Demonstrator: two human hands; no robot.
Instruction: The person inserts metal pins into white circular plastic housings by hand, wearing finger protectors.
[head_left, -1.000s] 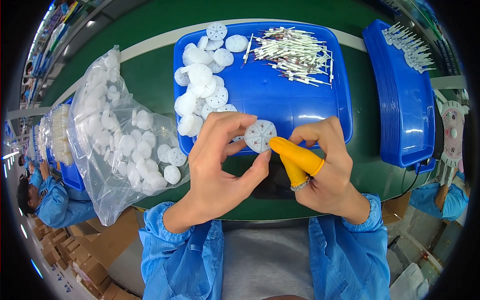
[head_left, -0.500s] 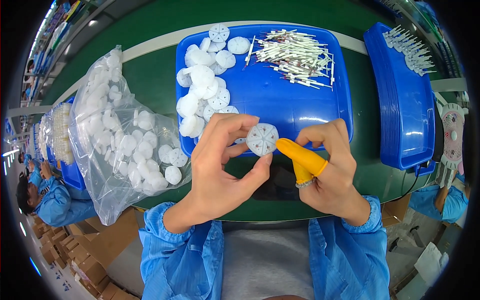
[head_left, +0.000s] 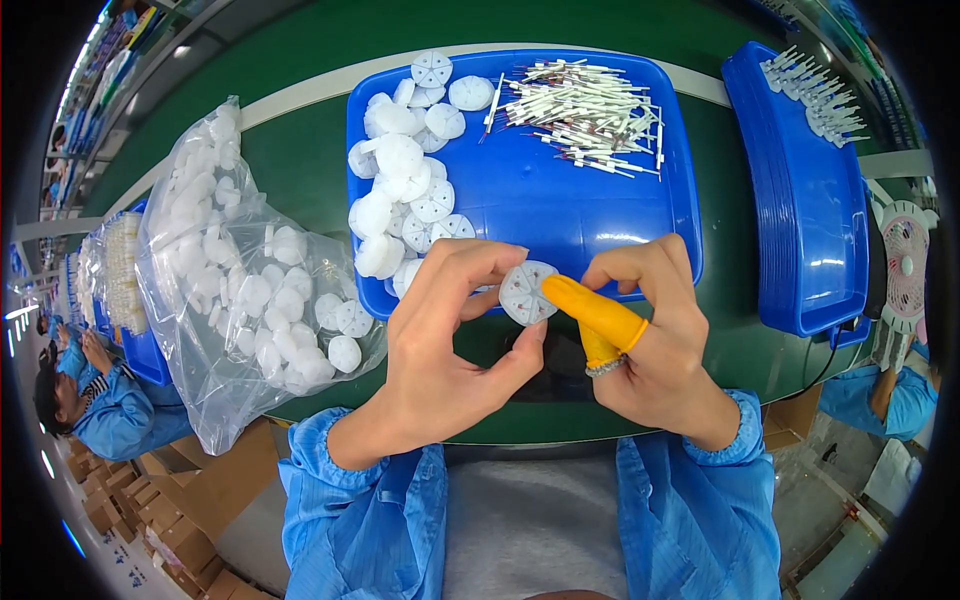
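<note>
My left hand (head_left: 440, 345) grips a round white plastic disc (head_left: 523, 299) by its edge, between the thumb below and the fingers above. The disc faces up, showing slots and small holes, with tiny dark reddish spots on it. My right hand (head_left: 655, 345) wears yellow finger cots (head_left: 597, 315) on two fingers. One yellow fingertip rests on the right part of the disc; whatever those closed fingers pinch is hidden. Behind my hands, a blue tray (head_left: 590, 225) holds a pile of similar white discs (head_left: 400, 155) at left and thin white sticks with reddish ends (head_left: 590, 105) at upper right.
A clear plastic bag (head_left: 215, 385) full of white discs lies left of the tray. On the right stand stacked blue trays (head_left: 810, 230) with white pin-like parts (head_left: 815, 95) on top, beside a pale fan (head_left: 905, 260). Co-workers in blue sit at both sides; cardboard boxes (head_left: 185, 540) stand lower left.
The yellow fingertip has moved from beside the disc's right edge onto its face. The disc has shifted slightly down and turned a little in my left hand.
</note>
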